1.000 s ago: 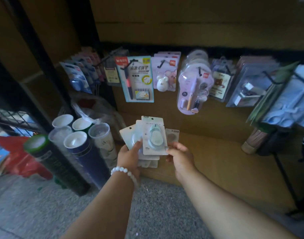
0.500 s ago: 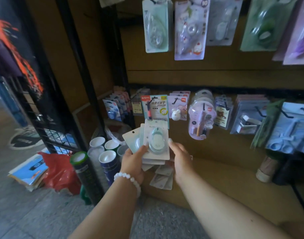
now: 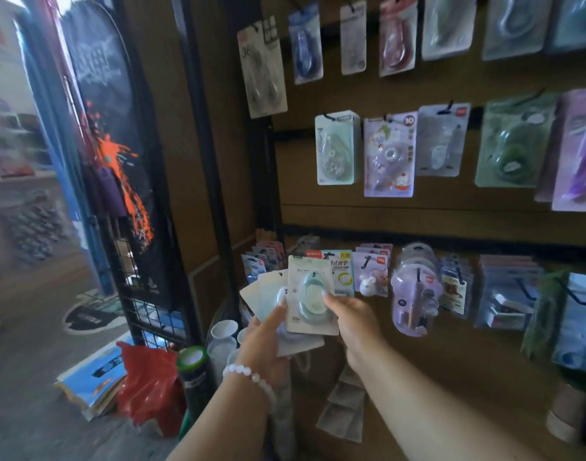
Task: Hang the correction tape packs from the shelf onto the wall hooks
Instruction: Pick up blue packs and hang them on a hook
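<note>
I hold a fanned stack of white correction tape packs (image 3: 310,296) in front of the brown slat wall (image 3: 418,214). My left hand (image 3: 265,337), with a white bead bracelet, grips the stack from below, thumb on the front. My right hand (image 3: 350,319) pinches the right edge of the front pack, which shows a pale green oval tape. Other packs hang on black wall hooks (image 3: 328,116) above, among them a mint pack (image 3: 335,149) and a purple pack (image 3: 388,156).
A lower row of hung stationery packs (image 3: 414,289) runs right of my hands. Below left stand paper tubes (image 3: 223,332), a dark green-capped canister (image 3: 193,369), a red bag (image 3: 150,384) and stacked booklets (image 3: 92,377). A black wire rack (image 3: 135,277) stands at the left.
The view has tilted up, and the upper rows of hanging packs have come into sight. Both hands have lifted the stack higher against the wall, keeping the same grip.
</note>
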